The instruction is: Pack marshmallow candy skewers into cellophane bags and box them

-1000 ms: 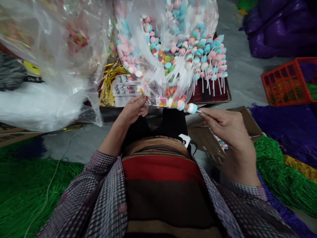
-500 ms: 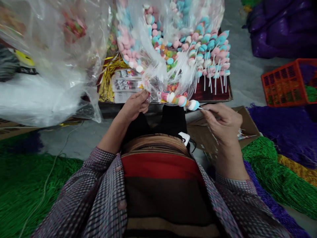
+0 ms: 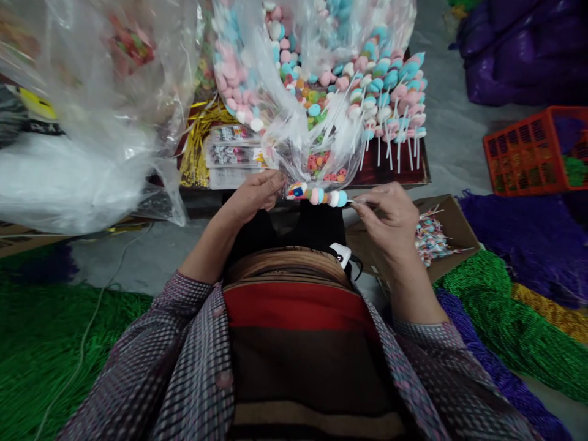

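Note:
A marshmallow candy skewer [image 3: 316,195] lies level in front of me, with pink, white and blue marshmallows and small gummy pieces between them. My right hand [image 3: 388,217] pinches its white stick near the blue end. At the other end, my left hand [image 3: 261,191] has thumb and fingertips closed on the edge of a clear plastic sleeve [image 3: 285,187]. A colourful print shows over the candy's left end, which seems to be inside the sleeve; how far in is hard to tell. Just beyond is an open clear bag [image 3: 294,131] with gummy rings [image 3: 321,164].
Finished skewers [image 3: 390,92] are piled at the table's right, sticks toward me. Flat printed sleeves [image 3: 233,156] and gold twist ties [image 3: 195,153] lie left of centre. A large plastic bag [image 3: 92,153] covers the left. A cardboard box [image 3: 452,242] holds wrapped skewers; an orange crate [image 3: 519,153] stands beyond.
My right hand has moved left with the skewer, bringing the candy's far end to my left hand, where the print now lies over it. My left hand has shifted slightly right.

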A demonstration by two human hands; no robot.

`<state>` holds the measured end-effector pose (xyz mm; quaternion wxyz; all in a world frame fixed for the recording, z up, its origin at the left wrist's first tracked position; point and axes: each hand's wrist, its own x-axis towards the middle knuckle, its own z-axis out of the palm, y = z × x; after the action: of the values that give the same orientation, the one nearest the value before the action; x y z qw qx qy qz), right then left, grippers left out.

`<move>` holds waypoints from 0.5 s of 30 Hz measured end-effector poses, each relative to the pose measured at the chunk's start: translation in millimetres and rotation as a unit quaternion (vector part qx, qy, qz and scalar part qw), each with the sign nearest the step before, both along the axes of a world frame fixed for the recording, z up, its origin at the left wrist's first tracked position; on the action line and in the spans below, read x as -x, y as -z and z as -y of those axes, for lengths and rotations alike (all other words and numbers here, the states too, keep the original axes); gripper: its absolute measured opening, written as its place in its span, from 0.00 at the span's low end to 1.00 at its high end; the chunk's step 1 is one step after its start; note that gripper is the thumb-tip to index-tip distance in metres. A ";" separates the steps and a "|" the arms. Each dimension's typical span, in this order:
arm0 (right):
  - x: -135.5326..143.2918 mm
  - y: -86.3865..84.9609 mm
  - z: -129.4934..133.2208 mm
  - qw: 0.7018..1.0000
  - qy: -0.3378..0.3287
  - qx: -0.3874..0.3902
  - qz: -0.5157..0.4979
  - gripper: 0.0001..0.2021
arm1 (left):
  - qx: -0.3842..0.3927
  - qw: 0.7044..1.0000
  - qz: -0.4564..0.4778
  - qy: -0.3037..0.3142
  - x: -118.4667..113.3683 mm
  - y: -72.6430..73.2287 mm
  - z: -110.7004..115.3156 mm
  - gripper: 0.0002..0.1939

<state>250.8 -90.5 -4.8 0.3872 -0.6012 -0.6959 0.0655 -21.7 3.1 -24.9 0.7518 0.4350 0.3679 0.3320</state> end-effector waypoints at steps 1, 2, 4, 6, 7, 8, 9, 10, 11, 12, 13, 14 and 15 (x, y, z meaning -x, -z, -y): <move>2.6 2.2 -0.5 1.000 -0.009 0.015 -0.005 0.05 | -0.001 1.000 -0.006 -0.001 -0.6 -1.3 -0.2 0.24; 4.9 4.7 -1.1 0.999 -0.021 0.023 -0.012 0.05 | -0.004 1.000 -0.009 -0.009 -0.7 -3.0 -0.7 0.22; 8.5 9.7 -2.8 0.999 -0.030 0.027 -0.034 0.06 | -0.008 0.999 -0.003 -0.045 -0.2 -7.5 -2.5 0.19; 11.5 14.1 -4.7 0.997 -0.020 0.024 -0.073 0.05 | -0.002 0.996 0.012 -0.085 0.9 -13.1 -4.7 0.13; 13.0 16.0 -5.8 0.995 -0.015 0.026 -0.099 0.04 | 0.002 0.995 0.020 -0.097 1.2 -15.8 -5.6 0.10; 14.7 17.8 -6.9 0.991 -0.015 0.031 -0.127 0.04 | 0.004 0.994 0.026 -0.102 1.4 -18.2 -6.3 0.09; 16.6 19.5 -8.1 0.988 -0.019 0.036 -0.152 0.04 | 0.001 0.994 0.030 -0.101 1.4 -20.0 -6.8 0.09; 18.6 21.2 -9.4 0.984 -0.024 0.041 -0.172 0.04 | -0.008 0.994 0.031 -0.102 1.3 -21.2 -7.2 0.09; 20.5 22.8 -10.8 0.981 -0.029 0.044 -0.186 0.04 | -0.021 0.994 0.028 -0.102 1.1 -21.9 -7.2 0.08; 22.4 24.6 -12.1 0.979 -0.031 0.045 -0.195 0.04 | -0.039 0.993 0.020 -0.107 0.9 -22.5 -7.1 0.06; 24.0 26.4 -13.4 0.978 -0.030 0.045 -0.201 0.04 | -0.062 0.991 0.005 -0.116 0.9 -23.4 -6.7 0.04; 25.3 28.5 -14.6 0.977 -0.028 0.044 -0.206 0.04 | -0.088 0.988 -0.017 -0.128 1.1 -25.0 -6.1 0.02; 26.4 31.0 -15.7 0.976 -0.024 0.045 -0.212 0.04 | -0.114 0.983 -0.044 -0.139 1.4 -27.7 -5.3 0.03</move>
<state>224.4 -74.8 -35.8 0.4969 -0.5734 -0.6089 0.2317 -23.1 8.4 2.8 0.6265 0.4769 0.4173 0.4538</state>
